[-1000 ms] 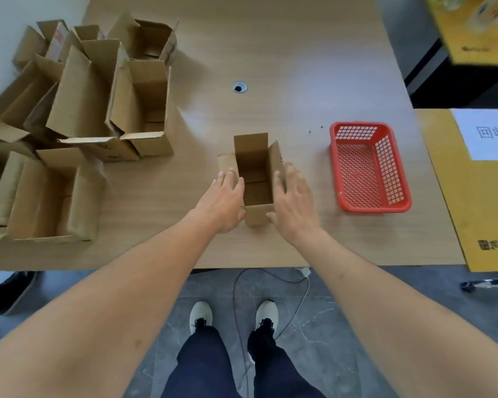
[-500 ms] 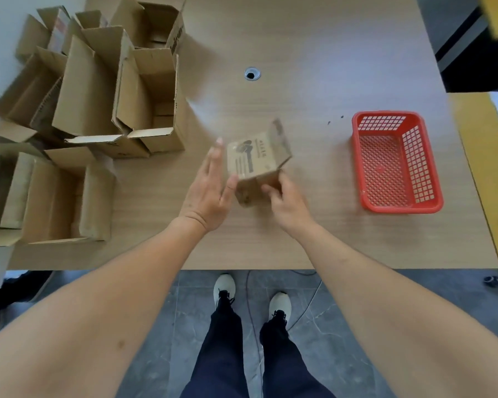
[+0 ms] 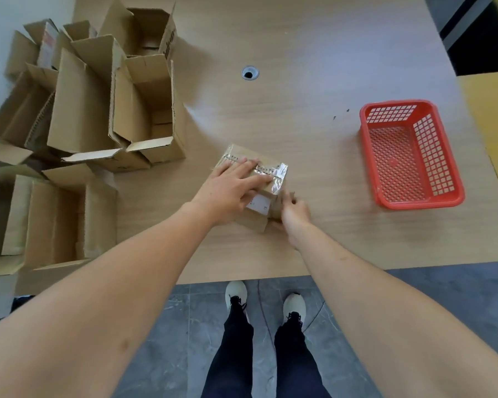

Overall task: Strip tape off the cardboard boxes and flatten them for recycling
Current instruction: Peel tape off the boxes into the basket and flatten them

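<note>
At centre frame on the desk (image 3: pixel 299 67), the left hand (image 3: pixel 227 188) presses flat-fingered on the small box (image 3: pixel 259 202), steadying it while the right hand (image 3: pixel 295 211) pinches its taped end, likely to peel

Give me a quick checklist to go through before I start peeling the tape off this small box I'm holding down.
1. Small box turned taped side up on the table: ok.
2. Left hand pressing flat on the box to steady it: ok.
3. Clear tape in view, running across the top and down the right side: ok.
4. Right hand at the box's near right corner; whether its fingers have a loose tape end: cannot tell.
5. Red basket open on the right, nothing visible in it: ok.
6. Bare table between box and basket for pulling tape: ok.
</note>
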Tool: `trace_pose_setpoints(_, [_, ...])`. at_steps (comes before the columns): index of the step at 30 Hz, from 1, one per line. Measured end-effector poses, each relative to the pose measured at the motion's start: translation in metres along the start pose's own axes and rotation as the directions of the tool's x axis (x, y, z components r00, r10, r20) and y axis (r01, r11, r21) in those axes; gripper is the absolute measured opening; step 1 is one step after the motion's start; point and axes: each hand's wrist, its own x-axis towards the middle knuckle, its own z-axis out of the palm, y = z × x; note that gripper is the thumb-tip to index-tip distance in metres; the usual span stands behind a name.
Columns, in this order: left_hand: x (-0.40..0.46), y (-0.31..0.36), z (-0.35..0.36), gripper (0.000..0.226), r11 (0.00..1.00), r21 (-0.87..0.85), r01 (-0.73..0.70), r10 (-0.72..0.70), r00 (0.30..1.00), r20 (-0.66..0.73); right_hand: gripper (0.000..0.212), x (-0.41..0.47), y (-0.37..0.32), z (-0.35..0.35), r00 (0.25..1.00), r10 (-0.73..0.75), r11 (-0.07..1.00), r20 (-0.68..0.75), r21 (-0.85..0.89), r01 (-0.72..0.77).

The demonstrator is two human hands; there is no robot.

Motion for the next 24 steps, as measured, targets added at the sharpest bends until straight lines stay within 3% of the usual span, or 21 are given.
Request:
trace_pose_setpoints(2, [0.005,0.004,0.005,0.048,0.995,0.091,0.037,-0.033,0.998,-0.047,0.032,0.012,0.007,-0.010,0.947,-0.270,0.899,-0.173,-0.399,0.183])
trace_pose_setpoints(3, [0.007,0.009,0.006,0.049,0.991,0.115,0.069,-0.062,0.996,-0.062,0.029,0.013,0.007,-0.014,0.917,-0.346,0.861,-0.199,-0.457,0.225])
trace_pose_setpoints(5, [0.011,0.019,0.010,0.051,0.983,0.140,0.115,-0.105,0.992,-0.076,0.028,0.009,0.006,-0.022,0.865,-0.448,0.847,-0.224,-0.416,0.331])
trace_pose_setpoints(9, [0.013,0.041,0.019,0.050,0.973,0.160,0.163,-0.153,0.985,-0.076,0.045,-0.002,0.001,-0.032,0.805,-0.555,0.806,-0.207,-0.374,0.459])
trace_pose_setpoints(11, [0.014,0.046,0.019,0.044,0.974,0.112,0.198,-0.188,0.977,-0.101,0.045,-0.009,-0.004,-0.035,0.824,-0.535,0.832,-0.186,-0.286,0.476])
trace_pose_setpoints(16, [0.028,0.055,0.014,0.038,0.972,0.055,0.228,-0.227,0.974,-0.024,0.018,-0.012,-0.003,-0.041,0.880,-0.412,0.907,-0.237,-0.012,0.422])
trace_pose_setpoints(20, [0.036,0.059,0.005,0.039,0.967,-0.039,0.253,-0.251,0.967,0.048,0.020,-0.013,-0.003,-0.041,0.946,-0.239,0.898,-0.217,0.321,0.301])
trace_pose_setpoints(24, [0.041,0.064,-0.002,0.036,0.949,-0.145,0.280,-0.267,0.958,0.104,0.017,-0.026,-0.006,-0.045,0.958,-0.240,0.900,-0.158,0.334,0.281])
